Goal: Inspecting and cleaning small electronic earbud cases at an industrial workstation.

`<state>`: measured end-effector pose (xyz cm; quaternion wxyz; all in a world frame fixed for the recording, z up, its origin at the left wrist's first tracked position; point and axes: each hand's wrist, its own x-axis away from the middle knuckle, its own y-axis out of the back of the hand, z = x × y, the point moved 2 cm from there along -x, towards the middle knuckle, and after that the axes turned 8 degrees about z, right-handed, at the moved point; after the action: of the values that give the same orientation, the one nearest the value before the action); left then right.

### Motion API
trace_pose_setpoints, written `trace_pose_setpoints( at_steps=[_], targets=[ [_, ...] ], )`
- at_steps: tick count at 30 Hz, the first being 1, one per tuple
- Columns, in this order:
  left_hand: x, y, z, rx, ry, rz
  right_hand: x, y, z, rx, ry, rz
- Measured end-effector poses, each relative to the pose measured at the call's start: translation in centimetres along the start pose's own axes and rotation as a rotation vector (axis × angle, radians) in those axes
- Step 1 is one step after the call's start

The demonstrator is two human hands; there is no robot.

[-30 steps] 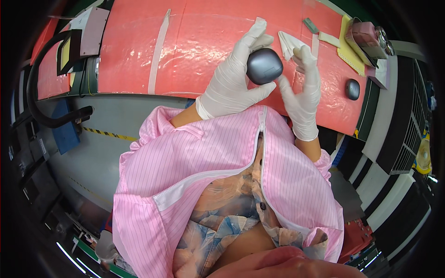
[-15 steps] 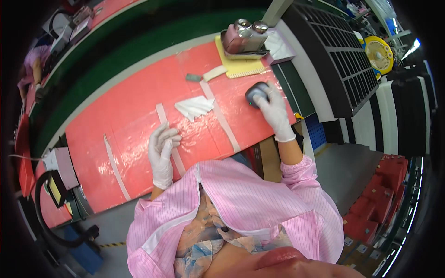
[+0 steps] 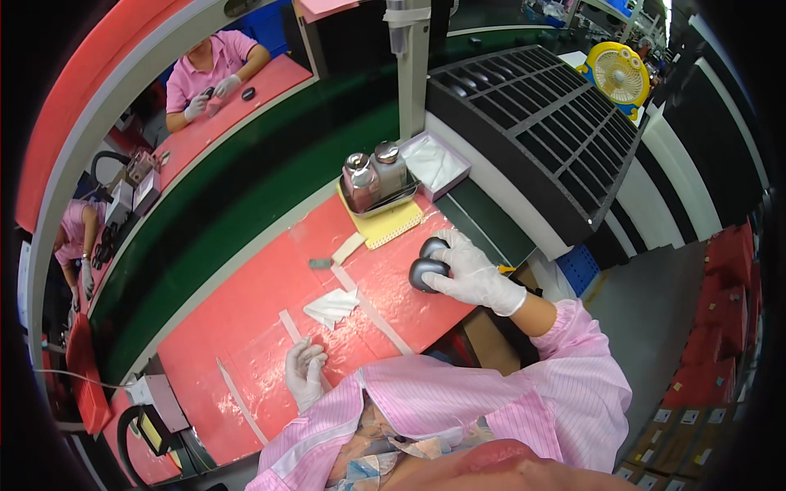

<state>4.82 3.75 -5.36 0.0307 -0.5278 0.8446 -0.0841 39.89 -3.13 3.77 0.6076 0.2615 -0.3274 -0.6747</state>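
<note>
My right hand (image 3: 473, 274), in a white glove, is closed on two glossy dark grey rounded pieces (image 3: 427, 275) over the right end of the red-covered table (image 3: 270, 303). Whether the two pieces are joined, I cannot tell. To the left, my gloved left hand (image 3: 306, 370) hovers by the table's near edge, fingers loosely bent and apart, holding nothing. A crumpled white cloth (image 3: 332, 308) lies between the hands. Behind it are a small grey-green block (image 3: 319, 263) and a pale strip (image 3: 349, 248).
Two metal-topped bottles (image 3: 372, 176) stand in a tray on a yellow notepad (image 3: 393, 225). A box of white wipes (image 3: 434, 164) sits behind. At right is a black slotted foam tray (image 3: 532, 123) with several dark pieces, beside a yellow fan (image 3: 618, 78). Co-workers sit across the green belt (image 3: 237, 172).
The view has swung up and left, bringing in a co-worker across the belt. In my right hand two rounded parts show now, where one showed before. My left hand stays without anything.
</note>
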Motion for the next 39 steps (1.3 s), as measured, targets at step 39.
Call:
trace_pose_setpoints(
  at_steps=[39],
  targets=[
    [0.2,-3.0,-2.1,-0.688,0.027,-0.234,-24.5,38.3,-36.0,0.5,-0.423,-0.573]
  ],
)
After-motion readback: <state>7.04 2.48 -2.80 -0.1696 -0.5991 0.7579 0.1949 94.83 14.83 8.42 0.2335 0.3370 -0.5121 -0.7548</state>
